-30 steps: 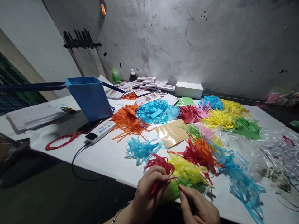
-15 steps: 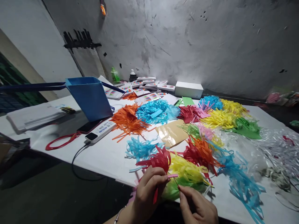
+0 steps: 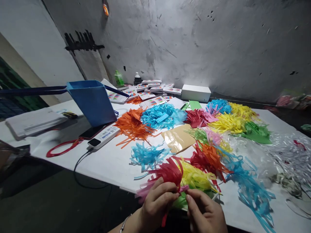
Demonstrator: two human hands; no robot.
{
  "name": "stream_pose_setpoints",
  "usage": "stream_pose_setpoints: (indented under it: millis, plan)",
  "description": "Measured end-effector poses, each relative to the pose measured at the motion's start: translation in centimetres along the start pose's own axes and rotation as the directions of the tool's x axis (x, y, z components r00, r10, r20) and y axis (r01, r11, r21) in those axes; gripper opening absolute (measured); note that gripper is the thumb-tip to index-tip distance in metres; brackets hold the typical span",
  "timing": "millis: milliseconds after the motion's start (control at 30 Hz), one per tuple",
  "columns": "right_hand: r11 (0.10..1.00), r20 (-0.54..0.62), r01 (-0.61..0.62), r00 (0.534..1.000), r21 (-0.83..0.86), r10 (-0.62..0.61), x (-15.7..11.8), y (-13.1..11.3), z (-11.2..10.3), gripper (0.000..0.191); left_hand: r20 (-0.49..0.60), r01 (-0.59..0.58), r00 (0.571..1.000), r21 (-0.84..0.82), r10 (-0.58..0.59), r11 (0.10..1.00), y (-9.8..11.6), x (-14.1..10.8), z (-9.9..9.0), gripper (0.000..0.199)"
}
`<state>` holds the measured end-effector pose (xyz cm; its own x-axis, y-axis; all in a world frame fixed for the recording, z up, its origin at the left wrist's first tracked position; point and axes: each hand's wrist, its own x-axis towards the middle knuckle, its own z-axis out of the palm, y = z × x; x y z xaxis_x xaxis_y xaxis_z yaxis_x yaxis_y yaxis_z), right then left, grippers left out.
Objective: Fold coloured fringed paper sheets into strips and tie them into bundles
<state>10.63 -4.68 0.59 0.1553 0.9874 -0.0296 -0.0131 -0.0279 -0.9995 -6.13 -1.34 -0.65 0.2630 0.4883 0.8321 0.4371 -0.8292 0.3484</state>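
Note:
My left hand (image 3: 159, 199), with a bracelet at the wrist, is closed on a red paper tassel (image 3: 168, 170). The tassel's fringe fans out beyond my knuckles, and a red tail hangs below the fingers. From the left fingertips a short pink paper strip (image 3: 184, 188) reaches across to my right hand (image 3: 205, 208), which pinches at its end. The fingers partly hide that grip. Yellow tassel paper (image 3: 198, 174) lies just past both hands, with green fringe beneath it. Pale pink fringe (image 3: 145, 191) shows left of my left hand.
Blue (image 3: 148, 155), orange (image 3: 133, 124) and other coloured fringes are spread over the white table (image 3: 116, 166). A brown envelope (image 3: 178, 139) lies mid-table. To the left stand a blue bin (image 3: 92, 103) and a cabled white device (image 3: 104, 137). Clear plastic (image 3: 284, 155) lies right.
My hands have come closer together. My right fingers, earlier on a thin dark strand below the pink strip, are now at the strip itself. The red fringe has tilted and spread lower.

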Motion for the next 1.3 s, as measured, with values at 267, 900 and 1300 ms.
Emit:
stream_pose_setpoints:
  millis: [267, 900, 1300]
  plan:
    - [0.955, 0.144, -0.179, 0.978, 0.236, 0.148, 1.2, 0.6, 0.4, 0.046, 0.072, -0.050, 0.996, -0.105, 0.058, 0.993, -0.4, -0.1, 0.6, 0.012]
    - [0.793, -0.472, 0.424, 0.859, 0.438, -0.198, 3.7, -0.5, -3.5, 0.020, 0.336, 0.432, 0.875, -0.218, -0.348, 0.875, -1.2, 1.5, 0.1, 0.027]
    - [0.853, -0.059, 0.403, 0.893, -0.331, -0.445, 0.6, 0.3, 0.8, 0.018, 0.417, 0.602, 0.774, -0.248, -0.477, 0.759, 0.4, 2.9, -0.7, 0.019]
